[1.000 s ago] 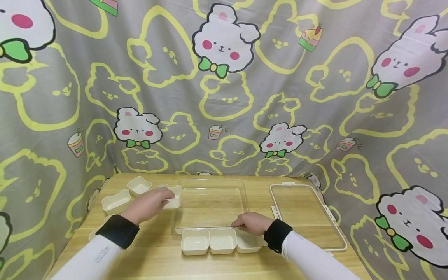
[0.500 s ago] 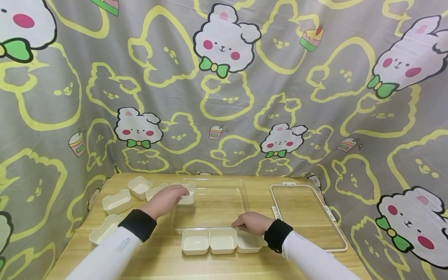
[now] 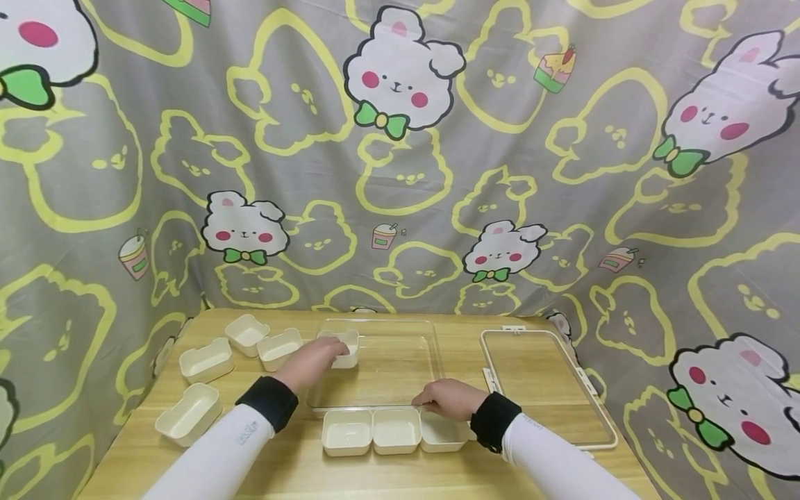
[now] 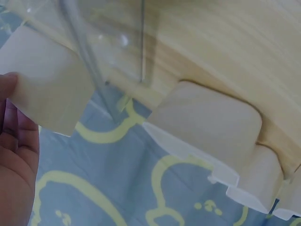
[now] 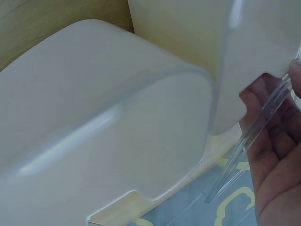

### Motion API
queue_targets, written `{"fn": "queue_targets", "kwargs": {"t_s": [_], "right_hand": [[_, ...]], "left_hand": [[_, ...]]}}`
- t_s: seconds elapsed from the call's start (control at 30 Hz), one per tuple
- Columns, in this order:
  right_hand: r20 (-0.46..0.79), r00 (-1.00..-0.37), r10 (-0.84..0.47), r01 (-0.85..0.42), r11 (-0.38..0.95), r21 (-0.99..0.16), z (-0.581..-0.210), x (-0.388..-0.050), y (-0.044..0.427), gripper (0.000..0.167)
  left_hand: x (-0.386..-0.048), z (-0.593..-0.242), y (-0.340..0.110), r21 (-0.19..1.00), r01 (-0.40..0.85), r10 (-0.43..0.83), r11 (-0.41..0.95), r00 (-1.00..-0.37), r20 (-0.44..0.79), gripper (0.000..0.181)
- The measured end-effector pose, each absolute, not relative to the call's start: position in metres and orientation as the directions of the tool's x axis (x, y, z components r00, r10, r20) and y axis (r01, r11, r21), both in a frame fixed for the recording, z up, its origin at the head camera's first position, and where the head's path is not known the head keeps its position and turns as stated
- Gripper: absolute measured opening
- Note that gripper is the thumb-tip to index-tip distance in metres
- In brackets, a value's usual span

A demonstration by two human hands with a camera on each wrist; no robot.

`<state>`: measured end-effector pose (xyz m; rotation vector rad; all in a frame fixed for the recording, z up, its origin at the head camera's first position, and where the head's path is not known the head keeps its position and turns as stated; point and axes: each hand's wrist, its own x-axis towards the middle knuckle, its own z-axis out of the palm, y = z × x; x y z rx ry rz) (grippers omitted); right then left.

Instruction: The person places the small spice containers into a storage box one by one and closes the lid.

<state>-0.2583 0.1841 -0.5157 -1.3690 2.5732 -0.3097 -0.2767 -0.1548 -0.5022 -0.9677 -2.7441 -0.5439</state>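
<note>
My left hand [image 3: 312,362] grips a small cream plastic bin [image 3: 351,353] by its wall, over the left rear part of a clear rectangular container [image 3: 375,407]. In the left wrist view, the thumb lies against the outside of that bin [image 4: 51,84]. Whether the bin touches the container's floor, I cannot tell. My right hand [image 3: 451,400] pinches the container's front rim near its right corner; the right wrist view has the clear rim [image 5: 265,113] between thumb and fingers. Three cream bins [image 3: 396,432] stand in a row along the container's front, the rightmost partly under my right hand.
Several more cream bins [image 3: 206,361] stand loosely spread on the left of the wooden table [image 3: 262,465]. A clear lid with a cream frame [image 3: 484,354] and side clips lies at the right. A patterned grey curtain [image 3: 412,278] surrounds the table's back and sides.
My left hand has carried the cream bin rightward, from the container's left edge to over its left rear part. My right hand stays at the front rim.
</note>
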Motion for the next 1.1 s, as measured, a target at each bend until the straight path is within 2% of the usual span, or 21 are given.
{"fn": "queue_targets", "kwargs": {"t_s": [0.2, 0.57, 0.87, 1.1], "right_hand": [[-0.084, -0.548, -0.832, -0.789, 0.548, -0.278, -0.515, -0.259, 0.183, 0.024], [-0.091, -0.551, -0.829, -0.780, 0.551, -0.297, -0.515, -0.256, 0.183, 0.024], [-0.117, -0.568, -0.815, -0.764, 0.575, -0.295, -0.518, -0.259, 0.183, 0.024], [-0.117, -0.569, -0.814, -0.764, 0.576, -0.291, -0.519, -0.260, 0.183, 0.024]], "left_hand": [[-0.281, -0.513, -0.153, 0.282, 0.605, 0.560, 0.744, -0.796, 0.229, 0.035], [-0.279, -0.527, -0.151, 0.241, 0.623, 0.593, 0.744, -0.782, 0.189, 0.031], [-0.281, -0.525, -0.151, 0.271, 0.620, 0.596, 0.736, -0.784, 0.175, 0.033], [-0.288, -0.526, -0.151, 0.308, 0.567, 0.554, 0.764, -0.821, 0.136, 0.030]]}}
